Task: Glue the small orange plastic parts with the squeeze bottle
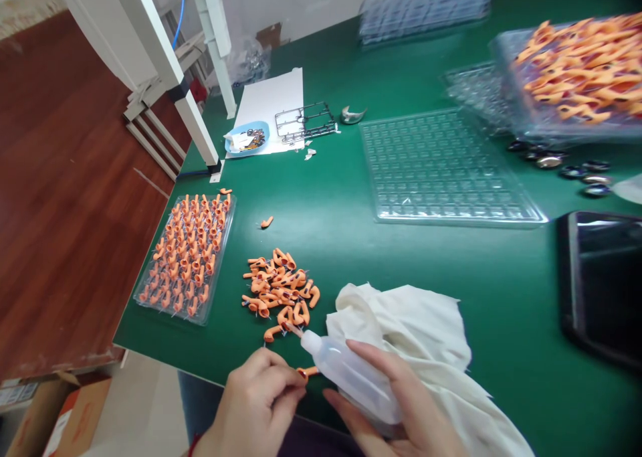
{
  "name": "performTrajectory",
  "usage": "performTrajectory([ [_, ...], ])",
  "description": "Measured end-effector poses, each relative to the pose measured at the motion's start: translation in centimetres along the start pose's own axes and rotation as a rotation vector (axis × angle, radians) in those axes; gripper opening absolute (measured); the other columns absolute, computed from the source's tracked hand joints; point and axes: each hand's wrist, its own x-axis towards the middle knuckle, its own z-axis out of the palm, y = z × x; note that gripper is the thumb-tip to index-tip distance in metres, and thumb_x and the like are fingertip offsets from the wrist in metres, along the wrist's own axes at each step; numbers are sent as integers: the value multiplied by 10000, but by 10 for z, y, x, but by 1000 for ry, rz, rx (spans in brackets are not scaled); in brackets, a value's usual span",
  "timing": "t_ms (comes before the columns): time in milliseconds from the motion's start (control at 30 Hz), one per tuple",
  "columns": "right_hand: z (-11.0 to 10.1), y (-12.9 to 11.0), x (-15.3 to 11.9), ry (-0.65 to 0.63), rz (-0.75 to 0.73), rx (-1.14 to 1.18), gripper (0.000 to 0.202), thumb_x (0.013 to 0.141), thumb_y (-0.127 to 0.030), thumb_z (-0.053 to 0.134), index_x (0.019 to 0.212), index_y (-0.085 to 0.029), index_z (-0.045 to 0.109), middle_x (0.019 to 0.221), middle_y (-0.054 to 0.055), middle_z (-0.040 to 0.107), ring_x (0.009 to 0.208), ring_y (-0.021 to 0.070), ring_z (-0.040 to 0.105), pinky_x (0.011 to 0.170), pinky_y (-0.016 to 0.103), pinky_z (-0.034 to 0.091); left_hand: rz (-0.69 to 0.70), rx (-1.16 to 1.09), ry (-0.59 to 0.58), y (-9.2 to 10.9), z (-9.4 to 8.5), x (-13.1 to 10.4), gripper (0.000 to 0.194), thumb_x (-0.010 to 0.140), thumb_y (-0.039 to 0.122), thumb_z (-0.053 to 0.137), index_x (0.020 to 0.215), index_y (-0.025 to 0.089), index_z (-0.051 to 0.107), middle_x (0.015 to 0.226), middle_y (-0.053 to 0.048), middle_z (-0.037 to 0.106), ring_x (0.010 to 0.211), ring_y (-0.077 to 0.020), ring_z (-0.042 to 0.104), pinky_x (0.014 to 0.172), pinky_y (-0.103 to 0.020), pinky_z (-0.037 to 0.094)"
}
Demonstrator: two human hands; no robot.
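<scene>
My left hand (pixel 261 400) pinches a small orange piece (pixel 308 371) near the front edge of the green table. In my right hand (pixel 401 403) is a translucent white squeeze bottle (pixel 354 380), its thin nozzle pointing up and left, just beyond the held piece. The nozzle tip is close to a loose pile of orange pieces (pixel 278 286). Beside the bottle, on its right, lies a crumpled white cloth (pixel 416 323). A clear tray of upright orange pieces (pixel 188 256) sits at the left, and one single orange piece (pixel 267 222) lies above the pile.
An empty clear tray (pixel 441 169) lies mid-table. At the upper right, a tub (pixel 531 119) holds many orange parts, with dark shiny pieces (pixel 549 161) below it. A black device (pixel 602 283) lies right. A blue dish (pixel 258 132) and white post (pixel 198 129) stand upper left.
</scene>
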Motion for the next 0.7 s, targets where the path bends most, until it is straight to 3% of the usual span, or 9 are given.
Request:
performTrajectory([
  [133, 1, 1, 2, -2, -19, -14, 375, 964, -185, 566, 1320, -230, 458, 1145, 63, 610, 991, 194, 633, 888, 252, 521, -25, 63, 21, 2, 3, 1, 150, 812, 58, 698, 893, 184, 702, 836, -23, 667, 718, -150, 671, 657, -220, 542],
  [233, -2, 1, 3, -3, -26, -37, 372, 961, -173, 563, 1316, -225, 467, 1171, 71, 605, 1031, 200, 620, 912, 251, 508, -54, 142, 14, 2, 7, 3, 316, 680, 46, 820, 935, 173, 682, 868, -26, 676, 744, -182, 672, 655, -259, 552],
  [400, -9, 2, 4, -26, -36, -102, 356, 965, -182, 547, 1309, -211, 462, 1144, 77, 612, 1026, 206, 624, 887, 243, 519, 71, 238, 54, -1, 14, 4, 208, 720, -2, 728, 811, 171, 655, 797, -18, 663, 741, -195, 669, 665, -285, 542],
  [700, -8, 0, 5, -31, -61, -69, 327, 976, -193, 545, 1293, -206, 464, 1120, 72, 613, 994, 190, 627, 893, 229, 510, -7, -1, 90, 2, 10, 4, 166, 743, 0, 664, 808, 152, 681, 777, -27, 665, 673, -132, 655, 603, -188, 522],
])
